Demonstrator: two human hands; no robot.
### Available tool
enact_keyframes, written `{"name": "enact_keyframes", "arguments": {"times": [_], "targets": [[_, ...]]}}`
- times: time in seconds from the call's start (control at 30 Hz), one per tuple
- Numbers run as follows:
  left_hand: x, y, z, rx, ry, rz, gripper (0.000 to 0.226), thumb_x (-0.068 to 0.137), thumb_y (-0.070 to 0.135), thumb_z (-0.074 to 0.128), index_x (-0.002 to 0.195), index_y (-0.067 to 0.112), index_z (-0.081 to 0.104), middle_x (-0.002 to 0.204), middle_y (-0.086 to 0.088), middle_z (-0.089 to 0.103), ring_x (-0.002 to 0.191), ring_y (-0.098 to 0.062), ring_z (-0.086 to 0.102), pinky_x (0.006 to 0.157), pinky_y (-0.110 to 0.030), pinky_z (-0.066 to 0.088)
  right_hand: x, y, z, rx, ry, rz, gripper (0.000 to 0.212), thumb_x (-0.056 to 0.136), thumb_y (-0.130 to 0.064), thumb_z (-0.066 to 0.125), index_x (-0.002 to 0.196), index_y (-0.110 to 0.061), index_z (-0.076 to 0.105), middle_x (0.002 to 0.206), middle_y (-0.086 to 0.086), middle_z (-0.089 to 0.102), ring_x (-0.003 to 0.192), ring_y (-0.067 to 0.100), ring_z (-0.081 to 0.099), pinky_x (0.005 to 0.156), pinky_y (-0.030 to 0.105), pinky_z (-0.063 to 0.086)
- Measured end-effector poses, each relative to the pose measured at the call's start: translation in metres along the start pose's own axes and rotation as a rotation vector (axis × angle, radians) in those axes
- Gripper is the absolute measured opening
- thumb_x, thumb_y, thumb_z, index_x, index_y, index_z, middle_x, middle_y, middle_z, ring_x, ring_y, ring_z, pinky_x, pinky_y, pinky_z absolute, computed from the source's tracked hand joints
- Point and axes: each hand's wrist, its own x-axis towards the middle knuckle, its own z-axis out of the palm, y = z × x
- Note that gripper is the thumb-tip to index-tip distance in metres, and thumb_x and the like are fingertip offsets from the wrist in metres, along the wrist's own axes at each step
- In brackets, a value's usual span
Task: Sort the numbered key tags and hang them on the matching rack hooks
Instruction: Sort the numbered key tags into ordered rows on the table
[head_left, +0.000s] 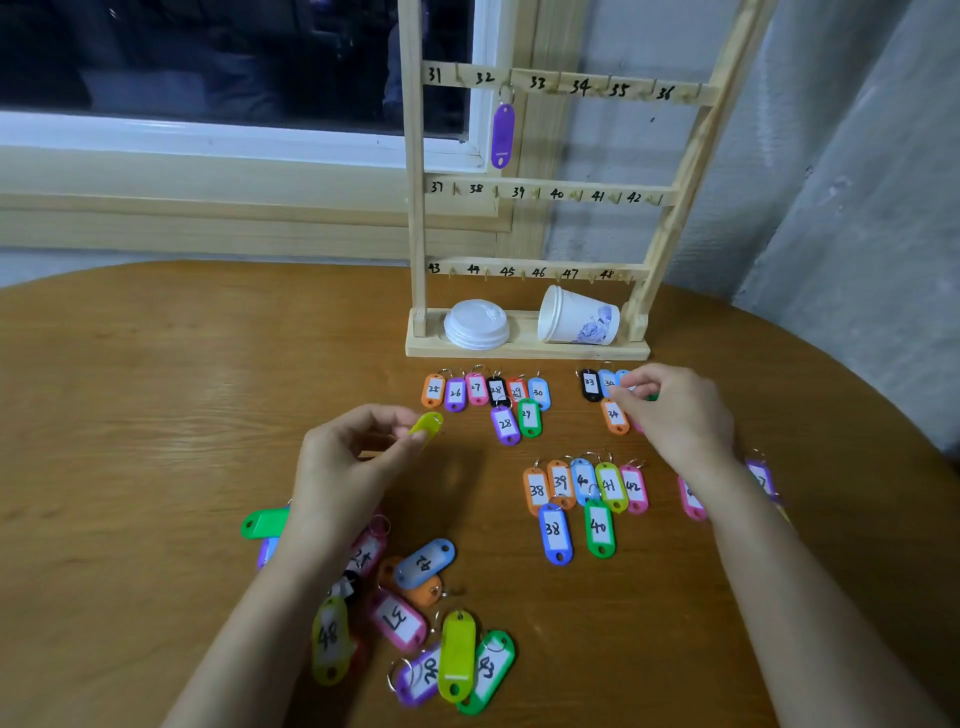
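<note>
A wooden rack (550, 195) with hooks numbered 31 to 48 stands at the table's far side; one purple tag (502, 135) hangs near hook 32. My left hand (353, 457) pinches a yellow-green tag (427, 425) above the table. My right hand (675, 410) rests on the row of 33–34 tags (597, 387), fingertips touching a tag I cannot read. Sorted rows lie in front of the rack: tags 25–30 (483, 392) and tags 38–42 (584, 486). A loose unsorted pile of tags (415, 618) lies near me.
A stack of white lids (476, 323) and a tipped paper cup (576, 317) sit on the rack's base. More tags (758, 480) lie partly hidden under my right forearm. The round wooden table (156, 389) meets a window sill at the back and a grey wall on the right.
</note>
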Motion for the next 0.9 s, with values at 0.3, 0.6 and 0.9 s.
{"name": "enact_keyframes", "arguments": {"times": [0.3, 0.6, 0.9], "targets": [[-0.003, 0.002, -0.005, 0.105, -0.009, 0.098, 0.016, 0.074, 0.015, 0.077, 0.077, 0.030, 0.074, 0.082, 0.009, 0.070, 0.077, -0.021, 0.061, 0.072, -0.038, 0.049, -0.063, -0.079, 0.034, 0.583, -0.297, -0.220, 0.008, 0.087, -0.027, 0.065, 0.082, -0.030, 0.070, 0.075, -0.010, 0.071, 0.076, 0.004, 0.066, 0.073, 0.025, 0.052], [-0.004, 0.001, -0.010, 0.096, -0.085, 0.178, 0.035, 0.076, -0.003, 0.073, 0.084, 0.031, 0.076, 0.095, 0.011, 0.071, 0.090, -0.006, 0.066, 0.078, -0.019, 0.050, -0.087, -0.096, 0.038, 0.979, -0.561, -0.044, 0.012, 0.086, -0.012, 0.066, 0.097, -0.011, 0.071, 0.076, -0.005, 0.070, 0.055, -0.009, 0.055, 0.049, 0.006, 0.037], [-0.004, 0.005, -0.011, -0.009, -0.001, 0.066, 0.016, 0.082, 0.009, 0.070, 0.091, 0.023, 0.072, 0.080, 0.008, 0.073, 0.076, 0.000, 0.064, 0.071, -0.014, 0.048, -0.090, -0.094, 0.042, 0.996, -0.529, 0.003, 0.017, 0.082, -0.009, 0.071, 0.098, -0.012, 0.070, 0.084, 0.001, 0.074, 0.071, -0.003, 0.066, 0.059, 0.007, 0.045]]}}
